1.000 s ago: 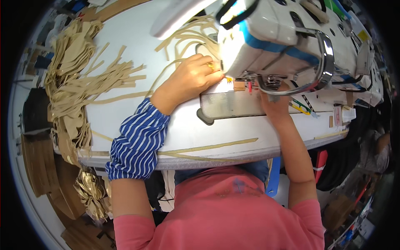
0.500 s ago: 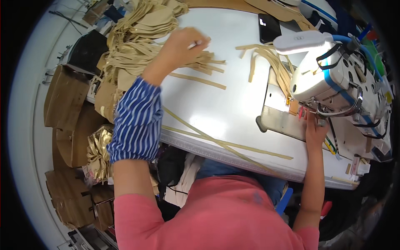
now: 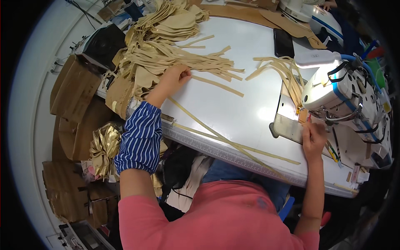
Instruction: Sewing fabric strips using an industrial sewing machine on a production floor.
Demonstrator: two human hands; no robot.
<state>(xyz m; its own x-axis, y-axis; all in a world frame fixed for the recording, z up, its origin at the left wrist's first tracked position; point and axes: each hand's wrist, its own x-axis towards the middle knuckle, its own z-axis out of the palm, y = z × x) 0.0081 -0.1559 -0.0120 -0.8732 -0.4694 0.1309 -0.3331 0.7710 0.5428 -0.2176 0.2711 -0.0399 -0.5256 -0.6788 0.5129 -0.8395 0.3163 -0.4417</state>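
My left hand (image 3: 174,82), in a striped blue sleeve cover, is at the near edge of a heap of beige strap pieces (image 3: 166,58). Its fingers are pinched together beside one loose beige strip (image 3: 221,86); a small pale bit shows between them, too small to name. Just in front of the white sewing machine (image 3: 333,93) is my right hand (image 3: 314,138), fingers curled and partly blurred. A thin red thing (image 3: 309,118) shows just above its fingertips; whether it is held is unclear. More beige straps (image 3: 287,77) run in under the machine's needle area.
Two long narrow tan strips (image 3: 208,132) cross along the table's front edge, beside a ruler scale (image 3: 216,151). A black phone (image 3: 283,43) lies at the back. Cutters with a yellow handle (image 3: 332,153) lie right of my right hand. Cardboard boxes (image 3: 77,89) stand at left.
My left hand has come down and nearer, from above the strap heap to its near edge. My right hand has drawn back slightly from the needle area. The whole view has shifted.
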